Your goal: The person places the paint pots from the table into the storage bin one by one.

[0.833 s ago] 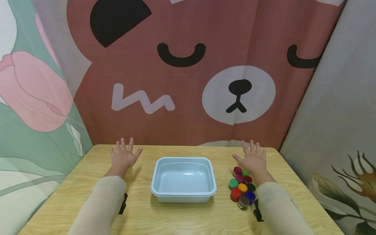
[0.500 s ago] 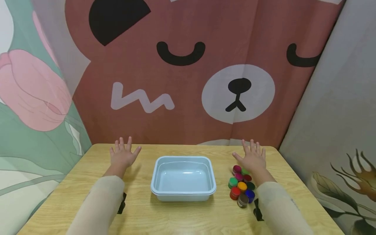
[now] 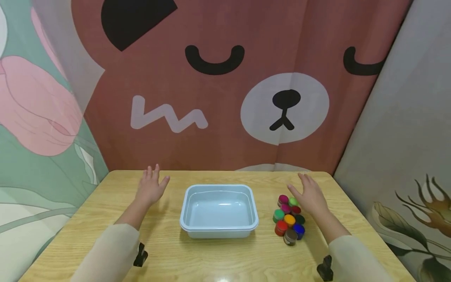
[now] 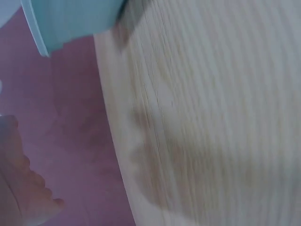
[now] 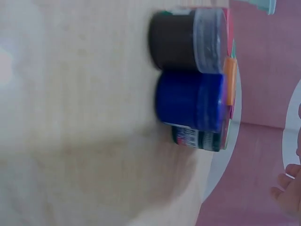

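one tub (image 3: 219, 228), apparently ten jars (image 3: 289, 220)

Tray (image 3: 219, 228) on table (image 3: 197, 258), jars (image 3: 289, 220) to its right, cloth (image 3: 218, 150) behind table

A curtained nook — bear-print cloth (image 3: 222, 98) hangs behind a wood-grain table (image 3: 211, 256), flower-print cloths (image 3: 38, 109) beside it.

Basin (image 3: 219, 234) glossy, smooth plastic; jars (image 3: 289, 220) plastic; table (image 3: 218, 258) wood-grained; backdrop (image 3: 225, 149) matt cloth.
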`<state>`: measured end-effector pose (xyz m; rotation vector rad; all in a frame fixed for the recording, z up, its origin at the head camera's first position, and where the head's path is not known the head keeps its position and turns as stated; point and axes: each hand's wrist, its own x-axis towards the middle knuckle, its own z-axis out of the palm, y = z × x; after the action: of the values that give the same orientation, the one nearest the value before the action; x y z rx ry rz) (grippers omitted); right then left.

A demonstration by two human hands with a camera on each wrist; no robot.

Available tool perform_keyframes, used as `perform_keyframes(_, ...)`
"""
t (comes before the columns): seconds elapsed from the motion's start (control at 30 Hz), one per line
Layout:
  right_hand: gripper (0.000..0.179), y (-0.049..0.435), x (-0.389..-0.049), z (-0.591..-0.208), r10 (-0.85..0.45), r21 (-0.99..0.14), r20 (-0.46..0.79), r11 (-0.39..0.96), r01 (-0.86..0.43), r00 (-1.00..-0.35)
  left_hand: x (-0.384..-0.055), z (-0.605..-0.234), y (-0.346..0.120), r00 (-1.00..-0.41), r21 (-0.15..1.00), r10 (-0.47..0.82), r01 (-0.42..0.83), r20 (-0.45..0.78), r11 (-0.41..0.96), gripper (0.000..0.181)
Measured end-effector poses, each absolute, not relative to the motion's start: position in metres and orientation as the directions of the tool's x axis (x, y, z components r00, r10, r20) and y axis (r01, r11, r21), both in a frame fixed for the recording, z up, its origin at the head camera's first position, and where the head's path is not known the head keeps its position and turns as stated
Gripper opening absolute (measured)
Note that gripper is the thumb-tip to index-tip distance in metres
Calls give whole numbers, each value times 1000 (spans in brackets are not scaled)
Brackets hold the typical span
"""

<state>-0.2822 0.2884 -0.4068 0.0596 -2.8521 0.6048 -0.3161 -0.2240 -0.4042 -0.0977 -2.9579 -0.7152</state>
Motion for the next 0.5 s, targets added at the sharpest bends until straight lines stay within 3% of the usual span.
perform_keyframes(0.27,74,295,-246,-423,31,-564,208,820,-94,-978,-290,-410,-210,-992,703,75,125,102,700,73)
perform_keyframes(0.5,66,295,-219,-434,25,-615,202,781,-107,-979,-265,-424,-193,-993,842,106,97,48,531,71)
